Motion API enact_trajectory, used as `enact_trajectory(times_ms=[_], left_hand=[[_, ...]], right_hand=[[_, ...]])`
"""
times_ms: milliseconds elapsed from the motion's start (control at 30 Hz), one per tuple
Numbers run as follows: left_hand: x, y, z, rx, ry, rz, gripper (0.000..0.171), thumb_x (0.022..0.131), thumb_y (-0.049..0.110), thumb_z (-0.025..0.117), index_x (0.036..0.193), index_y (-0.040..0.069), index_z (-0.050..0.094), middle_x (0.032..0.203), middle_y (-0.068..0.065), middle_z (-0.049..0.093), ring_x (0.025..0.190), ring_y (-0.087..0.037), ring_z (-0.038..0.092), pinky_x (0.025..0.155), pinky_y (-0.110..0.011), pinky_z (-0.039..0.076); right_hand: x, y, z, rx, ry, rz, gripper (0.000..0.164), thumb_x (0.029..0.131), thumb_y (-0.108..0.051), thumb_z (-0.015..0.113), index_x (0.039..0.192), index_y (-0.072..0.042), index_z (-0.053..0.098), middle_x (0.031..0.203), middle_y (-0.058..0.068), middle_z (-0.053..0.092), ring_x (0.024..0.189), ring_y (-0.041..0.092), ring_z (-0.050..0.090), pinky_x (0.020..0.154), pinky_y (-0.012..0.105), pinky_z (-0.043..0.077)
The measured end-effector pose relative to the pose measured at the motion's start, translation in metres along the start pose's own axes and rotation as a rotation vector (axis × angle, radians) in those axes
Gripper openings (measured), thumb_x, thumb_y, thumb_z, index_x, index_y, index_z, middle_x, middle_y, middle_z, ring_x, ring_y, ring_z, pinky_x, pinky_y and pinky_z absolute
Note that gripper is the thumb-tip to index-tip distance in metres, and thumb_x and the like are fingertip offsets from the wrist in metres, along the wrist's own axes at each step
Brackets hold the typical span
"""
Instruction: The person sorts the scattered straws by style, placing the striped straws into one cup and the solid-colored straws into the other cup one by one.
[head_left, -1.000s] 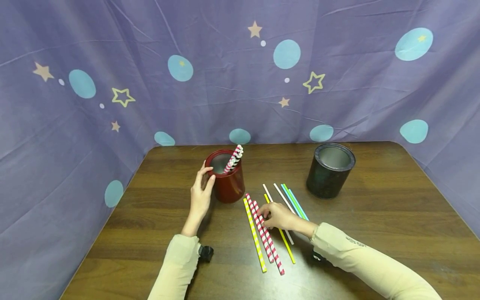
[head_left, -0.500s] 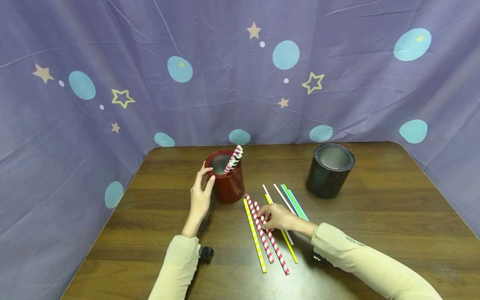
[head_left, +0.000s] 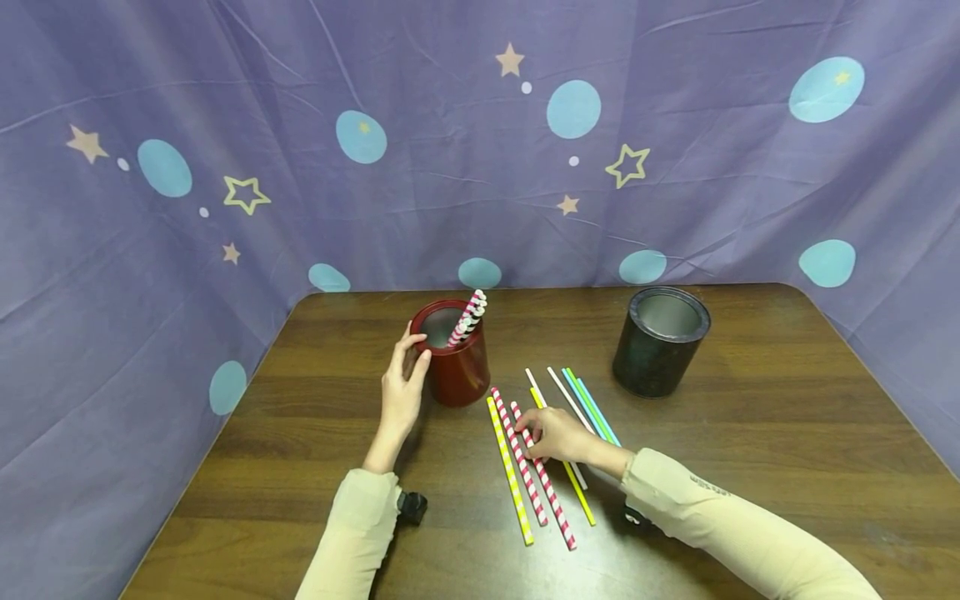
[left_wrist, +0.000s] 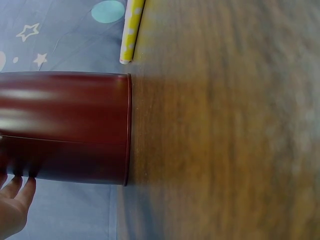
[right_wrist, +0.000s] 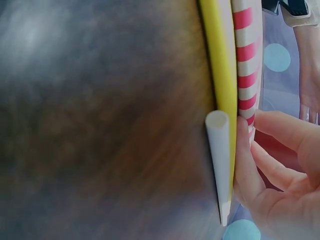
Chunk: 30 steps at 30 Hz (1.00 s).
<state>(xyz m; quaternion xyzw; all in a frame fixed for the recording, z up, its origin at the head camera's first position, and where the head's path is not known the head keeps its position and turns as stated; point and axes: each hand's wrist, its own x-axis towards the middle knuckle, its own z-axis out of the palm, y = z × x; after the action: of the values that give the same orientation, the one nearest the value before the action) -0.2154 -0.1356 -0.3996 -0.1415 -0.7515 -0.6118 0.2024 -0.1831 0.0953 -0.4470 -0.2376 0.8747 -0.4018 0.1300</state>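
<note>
In the head view my left hand (head_left: 400, 400) holds the left side of a dark red canister (head_left: 461, 379), fingers at its rim. Several pink-and-white and black-and-white striped straws (head_left: 468, 318) lean inside that canister. My right hand (head_left: 558, 433) pinches a red-and-white striped straw (head_left: 557, 508) lying among others on the table; the right wrist view shows thumb and fingers on this striped straw (right_wrist: 247, 65). To its left lie another red-and-white straw (head_left: 527, 471) and a yellow-and-white striped straw (head_left: 511, 475). A plain yellow straw (head_left: 582, 496) lies partly under my right hand.
A black canister (head_left: 656, 354) stands upright at the back right, its inside showing no straws. Thin white (head_left: 566, 390), blue and green straws (head_left: 592, 408) lie between it and my right hand. A patterned curtain (head_left: 480, 167) hangs behind the wooden table (head_left: 300, 433).
The pinched red-and-white straw has shifted slightly right, widening its gap from the other red-and-white one. The yellow straw's near end moved slightly right. My left hand and the canister stay put.
</note>
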Motion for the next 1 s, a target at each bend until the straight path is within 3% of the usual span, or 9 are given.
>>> enact_trajectory(times_ms=[300, 600, 1000], left_hand=[[0.0, 0.001, 0.0, -0.005, -0.002, 0.005, 0.029, 0.089, 0.003, 0.049, 0.116, -0.009, 0.046, 0.138, -0.019, 0.032, 0.122, -0.027, 0.038, 0.101, -0.027, 0.032], [-0.001, 0.002, 0.0, 0.002, -0.007, 0.0, 0.03, 0.089, 0.005, 0.049, 0.116, -0.008, 0.047, 0.139, -0.017, 0.032, 0.122, -0.026, 0.038, 0.101, -0.029, 0.032], [0.0, 0.001, 0.0, -0.008, -0.001, 0.002, 0.029, 0.089, 0.004, 0.049, 0.115, -0.009, 0.047, 0.138, -0.019, 0.032, 0.122, -0.026, 0.038, 0.102, -0.028, 0.032]], right_hand=[[0.0, 0.003, 0.001, 0.011, 0.051, -0.008, 0.03, 0.066, 0.002, 0.069, 0.095, 0.0, 0.061, 0.057, -0.001, 0.051, 0.043, 0.007, 0.054, 0.039, 0.017, 0.044], [0.001, 0.011, -0.003, 0.337, 0.024, 0.023, 0.036, 0.072, 0.01, 0.059, 0.107, 0.011, 0.053, 0.063, 0.008, 0.055, 0.053, 0.015, 0.058, 0.049, 0.025, 0.052], [-0.006, 0.003, -0.019, 0.574, 0.164, 0.017, 0.043, 0.076, 0.009, 0.054, 0.118, 0.011, 0.045, 0.084, 0.025, 0.057, 0.068, 0.023, 0.061, 0.06, 0.036, 0.055]])
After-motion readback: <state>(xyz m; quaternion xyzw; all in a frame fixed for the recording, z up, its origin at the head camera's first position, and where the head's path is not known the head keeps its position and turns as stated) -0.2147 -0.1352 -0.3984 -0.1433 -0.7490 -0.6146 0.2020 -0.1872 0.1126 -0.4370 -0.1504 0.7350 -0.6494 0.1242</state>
